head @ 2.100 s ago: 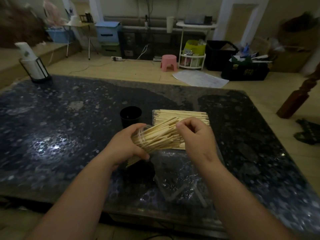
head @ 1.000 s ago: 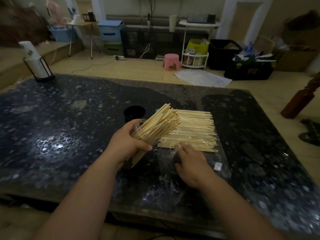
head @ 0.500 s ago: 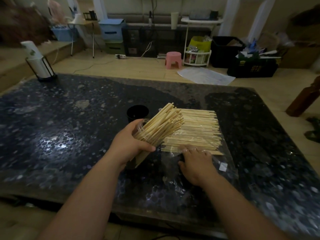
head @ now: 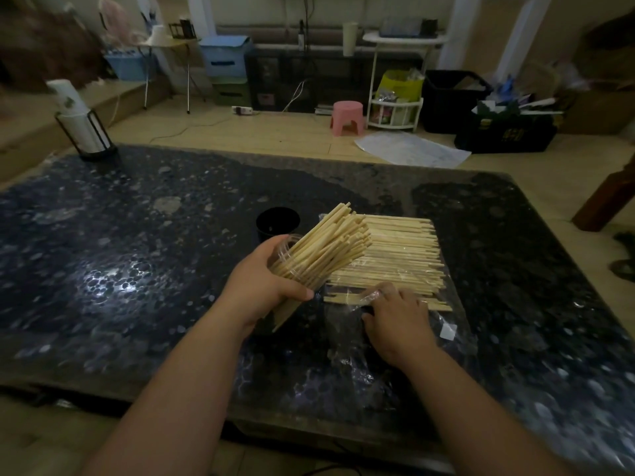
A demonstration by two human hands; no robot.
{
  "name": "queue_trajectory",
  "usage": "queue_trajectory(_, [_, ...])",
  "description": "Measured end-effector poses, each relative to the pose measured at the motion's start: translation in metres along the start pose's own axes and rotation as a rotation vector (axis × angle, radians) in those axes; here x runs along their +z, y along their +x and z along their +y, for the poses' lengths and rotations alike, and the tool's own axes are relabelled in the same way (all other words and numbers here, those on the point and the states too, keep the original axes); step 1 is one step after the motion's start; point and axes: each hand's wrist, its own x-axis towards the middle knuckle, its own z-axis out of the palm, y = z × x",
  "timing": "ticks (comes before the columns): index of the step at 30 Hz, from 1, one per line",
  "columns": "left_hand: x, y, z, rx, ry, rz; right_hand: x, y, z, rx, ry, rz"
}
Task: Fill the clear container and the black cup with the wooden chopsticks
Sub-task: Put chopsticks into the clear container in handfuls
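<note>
Left hand is gripping tilted clear container of chopsticks | right hand fingers are curling at flat pile edge, hold unclear

Head-worn wide-angle view looks forward and down, close over the dark table

The left grip holds the tilted container, packed with chopsticks; the right grip rests at the near edge of the flat pile.
</note>
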Motion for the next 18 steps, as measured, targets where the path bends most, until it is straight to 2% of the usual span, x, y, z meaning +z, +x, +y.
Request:
queue_trajectory(5, [0.000, 0.001, 0.000, -0.001, 0.000, -0.008, -0.010, -0.002, -0.003, 0.004, -0.039, 0.057])
queue_trajectory(10, [0.000, 0.003, -0.002, 0.006, 0.008, 0.005, -0.014, -0.005, 0.001, -0.077, 0.021, 0.124])
queue_trajectory(18, [0.000, 0.002, 0.001, 0.010, 0.059, 0.019, -0.011, -0.002, 0.000, -0.048, -0.033, -0.056])
